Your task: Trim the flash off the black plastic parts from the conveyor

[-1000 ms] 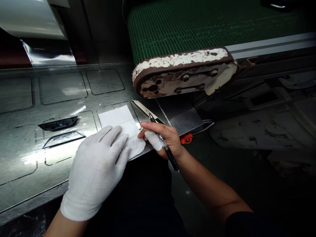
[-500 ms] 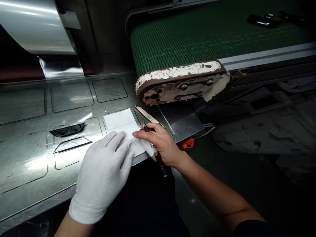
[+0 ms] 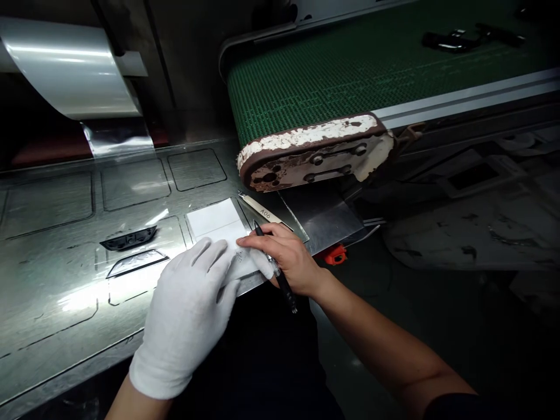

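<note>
Metal surface point(image 3: 48, 297) stretching before me, gloved left hand point(image 3: 190, 306) resting with fingers slightly spread, bare right hand point(image 3: 291, 256) curling its fingers, white paper point(image 3: 214, 216) lying partly under the left hand, black pen point(image 3: 284, 284) slanting in the right hand's pinch.

Paper point(image 3: 213, 216), black part point(image 3: 128, 238), metal table point(image 3: 32, 280)

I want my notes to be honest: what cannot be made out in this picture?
Head view: white rectangular paper, its lower left hidden by the white-gloved left hand.
Head view: small dark marks on the paper, too small to read.
Head view: glossy black objects on the green mesh belt, too dark to identify.
</note>
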### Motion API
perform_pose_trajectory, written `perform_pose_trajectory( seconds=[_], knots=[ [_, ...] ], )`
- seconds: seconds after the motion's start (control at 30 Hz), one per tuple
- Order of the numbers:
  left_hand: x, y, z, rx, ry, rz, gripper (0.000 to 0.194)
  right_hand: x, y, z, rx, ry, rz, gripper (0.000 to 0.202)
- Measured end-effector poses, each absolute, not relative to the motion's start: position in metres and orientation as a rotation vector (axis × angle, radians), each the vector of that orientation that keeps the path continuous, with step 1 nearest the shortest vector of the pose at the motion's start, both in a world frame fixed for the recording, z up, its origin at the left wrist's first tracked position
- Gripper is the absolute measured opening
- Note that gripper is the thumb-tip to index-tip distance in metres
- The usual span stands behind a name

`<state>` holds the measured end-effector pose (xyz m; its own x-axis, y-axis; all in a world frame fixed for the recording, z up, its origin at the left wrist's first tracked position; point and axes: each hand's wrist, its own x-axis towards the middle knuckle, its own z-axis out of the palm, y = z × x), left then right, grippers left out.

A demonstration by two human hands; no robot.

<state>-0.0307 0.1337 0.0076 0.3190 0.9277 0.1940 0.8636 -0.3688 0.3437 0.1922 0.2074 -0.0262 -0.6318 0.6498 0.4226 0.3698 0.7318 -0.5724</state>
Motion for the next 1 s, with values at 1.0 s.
perform_pose_trajectory(
  seconds=[1.0],
  knots=[
    [-0.058, 0.118, 0.013, 1.194, 2.165, 1.200, 0.022, 0.197, 0.203, -0.025, -0.725, -2.067, 0.812, 0.061]
  ],
)
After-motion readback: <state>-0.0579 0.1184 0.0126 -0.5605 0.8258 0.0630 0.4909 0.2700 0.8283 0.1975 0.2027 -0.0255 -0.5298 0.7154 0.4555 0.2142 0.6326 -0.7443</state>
